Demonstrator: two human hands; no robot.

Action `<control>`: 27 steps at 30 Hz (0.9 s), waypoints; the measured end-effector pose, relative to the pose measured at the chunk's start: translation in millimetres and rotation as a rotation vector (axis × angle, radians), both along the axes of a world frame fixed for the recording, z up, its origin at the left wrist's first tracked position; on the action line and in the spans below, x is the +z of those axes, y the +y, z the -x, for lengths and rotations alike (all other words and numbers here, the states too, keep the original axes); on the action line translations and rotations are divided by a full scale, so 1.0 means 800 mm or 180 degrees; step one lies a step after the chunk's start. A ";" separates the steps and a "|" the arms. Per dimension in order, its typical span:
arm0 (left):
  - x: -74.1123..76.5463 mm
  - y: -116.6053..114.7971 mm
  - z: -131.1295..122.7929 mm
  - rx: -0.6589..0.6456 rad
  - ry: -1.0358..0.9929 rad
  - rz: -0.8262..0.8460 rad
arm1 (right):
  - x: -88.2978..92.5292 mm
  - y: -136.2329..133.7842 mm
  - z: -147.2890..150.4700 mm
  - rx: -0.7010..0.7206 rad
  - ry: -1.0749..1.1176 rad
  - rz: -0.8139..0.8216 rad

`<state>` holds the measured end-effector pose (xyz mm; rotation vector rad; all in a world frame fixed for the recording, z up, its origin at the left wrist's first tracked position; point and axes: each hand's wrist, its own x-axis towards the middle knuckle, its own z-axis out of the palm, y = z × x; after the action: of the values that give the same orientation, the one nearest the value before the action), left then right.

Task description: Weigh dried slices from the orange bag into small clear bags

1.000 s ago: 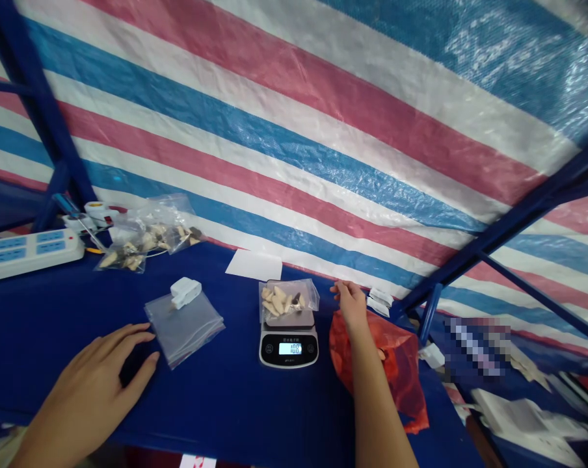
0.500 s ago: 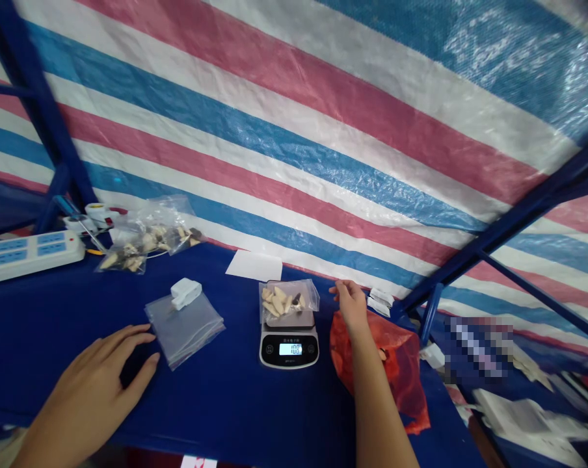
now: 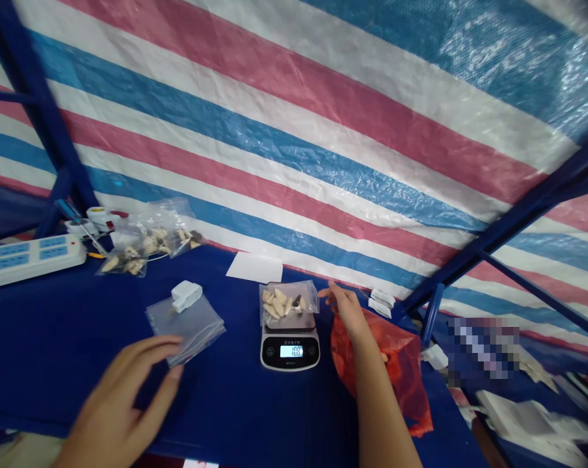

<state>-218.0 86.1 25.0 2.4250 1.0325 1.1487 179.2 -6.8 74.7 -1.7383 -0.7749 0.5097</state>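
Note:
A digital scale (image 3: 290, 354) stands mid-table, its lit display reading about 10.8. On its pan lies a clear zip bag (image 3: 311, 296) with pale slices and a dark piece inside. My right hand (image 3: 345, 309) hovers just right of that bag, fingers apart, with a gap between them. Under my right forearm sits a red plastic bag (image 3: 407, 354), partly hidden. My left hand (image 3: 133, 390) reaches over the near edge of a stack of empty clear zip bags (image 3: 196, 328), thumb and fingers apart. A small white block-like object (image 3: 186, 296) rests on the stack.
Filled clear bags (image 3: 160, 234) lie at the back left beside a white power strip (image 3: 35, 260). White paper (image 3: 255, 267) lies behind the scale. Small white packets (image 3: 382, 302) sit at the back right. A striped tarp (image 3: 274, 162) and blue frame bars (image 3: 499, 227) bound the table.
My left hand has moved right, onto the edge of the empty bags. My right hand has shifted left, closer to the bag on the scale. The reading looks the same.

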 end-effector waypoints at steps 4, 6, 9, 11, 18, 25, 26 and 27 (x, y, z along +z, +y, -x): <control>0.045 0.000 -0.110 -0.1033 0.0069 0.0137 | 0.001 -0.006 -0.001 0.0264 0.0169 0.0130; 0.052 0.021 -0.167 -0.1129 0.0130 0.0208 | 0.000 -0.008 0.000 0.0468 0.0342 0.0109; 0.045 0.052 -0.223 -0.1496 0.0320 0.0297 | -0.001 -0.006 0.007 0.0816 0.0482 -0.0060; 0.035 0.060 -0.237 -0.1641 0.0243 0.0375 | 0.001 -0.004 0.016 0.1137 0.0350 -0.0153; 0.018 0.051 -0.232 -0.1747 -0.0073 0.0315 | 0.007 0.000 0.043 0.1665 -0.1015 0.0091; 0.016 0.050 -0.230 -0.1753 -0.0053 0.0403 | 0.003 -0.001 0.045 0.1294 -0.1535 0.0707; 0.015 0.050 -0.230 -0.1739 -0.0097 0.0447 | 0.003 -0.001 0.044 0.1337 -0.1464 0.0740; 0.015 0.049 -0.230 -0.1725 -0.0158 0.0486 | 0.001 -0.001 0.044 0.1374 -0.1392 0.0757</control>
<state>-34.3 125.2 37.1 2.3254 0.3836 0.8961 144.1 -7.6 75.9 -1.9362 -1.4698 0.5295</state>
